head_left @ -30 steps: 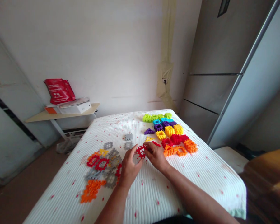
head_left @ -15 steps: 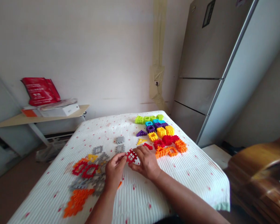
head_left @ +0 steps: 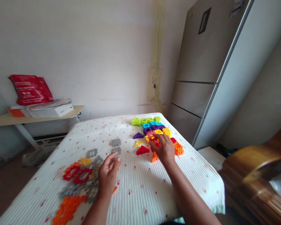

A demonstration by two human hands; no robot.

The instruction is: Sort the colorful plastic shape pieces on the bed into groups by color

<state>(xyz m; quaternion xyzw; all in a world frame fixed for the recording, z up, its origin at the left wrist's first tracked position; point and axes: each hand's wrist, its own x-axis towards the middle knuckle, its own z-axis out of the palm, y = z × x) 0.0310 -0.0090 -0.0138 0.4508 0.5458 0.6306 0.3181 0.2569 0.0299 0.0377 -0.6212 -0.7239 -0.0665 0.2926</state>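
Note:
My right hand [head_left: 163,148] reaches over the sorted pile of colourful blocks [head_left: 154,129] at the table's far right, and a blurred red piece shows at its fingertips. Its fingers are smeared by motion. A red block [head_left: 142,150] lies on the cloth just left of that hand. My left hand [head_left: 108,175] hovers with curled, parted fingers and nothing in it, next to a grey block [head_left: 116,151]. Left of it spreads a flat patch of joined red, grey, yellow and orange blocks [head_left: 81,178].
The table wears a white ribbed cloth [head_left: 140,190] with red specks. A tall grey refrigerator [head_left: 206,72] stands at the right. A wooden chair [head_left: 255,175] sits near the right corner. A shelf [head_left: 37,114] with a red bag and boxes lines the left wall.
Both hands held a red block together in front of me. My right hand has since moved right and away to the sorted pile, and my left hand has let go.

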